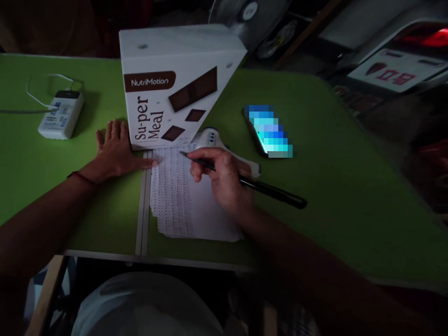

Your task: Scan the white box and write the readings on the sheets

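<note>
Firmly, the right hand (227, 179) has its grip pinched around a black pen (252, 184), fingers curled close on the barrel near its front end, with the tip pointing up and left onto a sheet of paper (182, 200) covered in dense small writing. The pen's long dark body runs back to the right, past the hand and over the green surface (332, 186). The paper lies flat near the front edge of the surface, its left side just beside a pale seam (143, 210) that splits the top in two. The left hand (114, 149) has no grip on anything: it lies palm down with fingers spread, its lower fingers reaching across the seam to touch the paper's top left corner. Directly behind both hands stands a white box (168, 84) printed "NutriMotion Su-per Meal" with dark brown squares, its base touching the far edge of the paper. A white handheld device (210, 137) with small blue dots lies just behind the right hand, beside the box. Farther right rests a phone (268, 130) with a lit screen. Well apart, at the far left, sits a white power bank (61, 114) with a white cable (38, 100) plugged in.
</note>
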`<move>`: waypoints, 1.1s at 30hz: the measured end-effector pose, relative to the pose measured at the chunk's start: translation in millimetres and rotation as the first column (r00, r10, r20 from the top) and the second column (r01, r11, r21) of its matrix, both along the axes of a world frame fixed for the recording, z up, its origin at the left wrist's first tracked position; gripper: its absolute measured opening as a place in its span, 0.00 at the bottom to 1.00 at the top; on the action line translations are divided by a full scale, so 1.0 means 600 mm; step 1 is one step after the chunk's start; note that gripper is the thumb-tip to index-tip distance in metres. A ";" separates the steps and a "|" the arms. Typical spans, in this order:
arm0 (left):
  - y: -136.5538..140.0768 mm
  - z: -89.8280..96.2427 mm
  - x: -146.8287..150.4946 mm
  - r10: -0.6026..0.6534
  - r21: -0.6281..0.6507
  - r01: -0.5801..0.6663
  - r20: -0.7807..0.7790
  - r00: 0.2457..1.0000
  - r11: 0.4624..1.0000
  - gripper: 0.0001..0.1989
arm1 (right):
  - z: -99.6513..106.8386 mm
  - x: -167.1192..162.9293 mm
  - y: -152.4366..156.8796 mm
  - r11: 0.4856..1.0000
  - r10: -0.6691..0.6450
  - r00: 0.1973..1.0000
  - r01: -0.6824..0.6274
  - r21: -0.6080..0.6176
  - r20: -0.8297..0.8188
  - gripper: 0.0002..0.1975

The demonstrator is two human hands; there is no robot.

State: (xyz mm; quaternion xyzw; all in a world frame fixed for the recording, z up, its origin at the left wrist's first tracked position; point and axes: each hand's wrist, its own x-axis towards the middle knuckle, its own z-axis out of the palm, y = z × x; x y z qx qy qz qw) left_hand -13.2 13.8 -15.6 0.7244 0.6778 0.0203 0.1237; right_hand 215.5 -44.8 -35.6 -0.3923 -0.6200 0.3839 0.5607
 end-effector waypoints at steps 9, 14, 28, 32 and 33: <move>0.000 -0.006 0.006 0.011 -0.002 -0.011 -0.026 1.000 1.000 0.77 | 0.009 0.004 0.015 0.990 -0.054 0.997 0.060 -0.124 0.053 0.05; 0.000 -0.008 0.005 0.012 -0.003 -0.012 -0.035 0.999 1.000 0.75 | 0.005 0.005 0.019 0.989 -0.075 0.996 0.081 -0.127 0.052 0.03; -0.001 -0.010 0.006 0.004 0.025 -0.004 -0.013 1.000 1.000 0.74 | -0.038 0.000 0.030 0.975 -0.212 0.940 0.222 -0.009 0.267 0.03; -0.001 -0.013 0.004 -0.006 0.024 0.006 0.010 1.000 1.000 0.75 | -0.041 0.004 0.030 0.983 -0.180 0.945 0.184 0.010 0.274 0.03; 0.000 -0.013 0.003 -0.009 0.028 0.008 0.018 1.000 1.000 0.74 | -0.041 0.004 0.029 0.984 -0.172 0.944 0.178 0.004 0.281 0.03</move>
